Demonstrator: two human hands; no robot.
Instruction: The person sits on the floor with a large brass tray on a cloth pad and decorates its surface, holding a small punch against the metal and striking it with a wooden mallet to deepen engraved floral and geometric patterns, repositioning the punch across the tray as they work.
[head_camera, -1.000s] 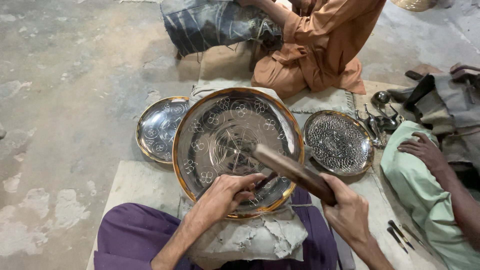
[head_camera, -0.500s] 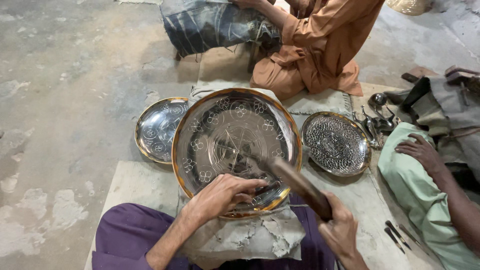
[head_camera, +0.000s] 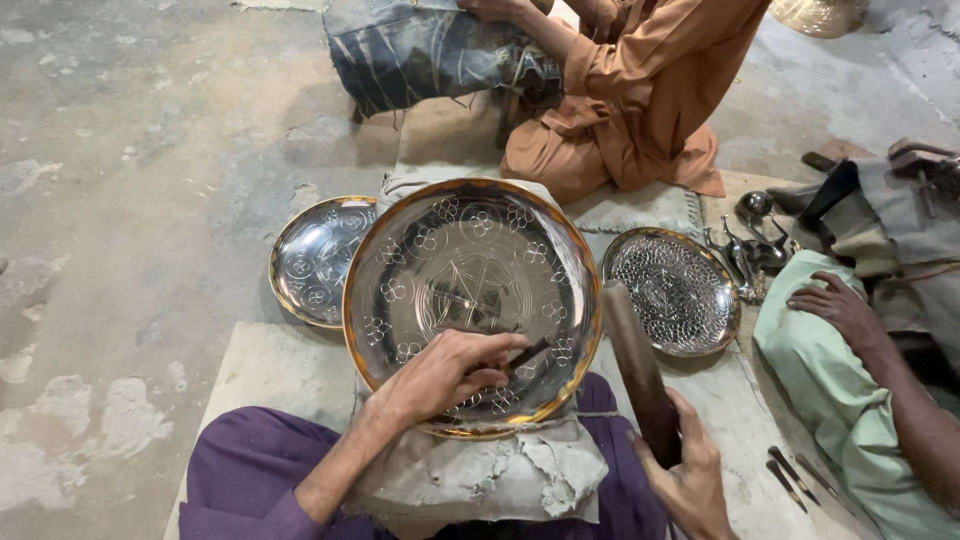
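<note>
Head view: bare concrete floor (head_camera: 150, 150) spreads to the left, with a pale mat (head_camera: 270, 365) beneath a seated worker in purple trousers (head_camera: 240, 470). Opposite, a person in orange clothing (head_camera: 640, 100) kneels over a dark bundle (head_camera: 420, 50), and a co-worker's hand (head_camera: 845, 310) rests on a pale green garment (head_camera: 810, 390) at right. A large engraved metal tray (head_camera: 470, 270), brass-rimmed, leans on a cracked, clay-coated cushion (head_camera: 480, 470) in the worker's lap. Two smaller trays flank it: a shiny one (head_camera: 315, 260) on the left, a densely patterned one (head_camera: 675, 290) on the right. The right hand (head_camera: 690, 480) is closed around a wooden mallet (head_camera: 635, 365) held just beside the big tray's rim. The left hand (head_camera: 440, 375) pinches a small dark chisel (head_camera: 525, 355) against the tray's lower face. Spare punches (head_camera: 790, 470) lie on the mat at lower right.
</note>
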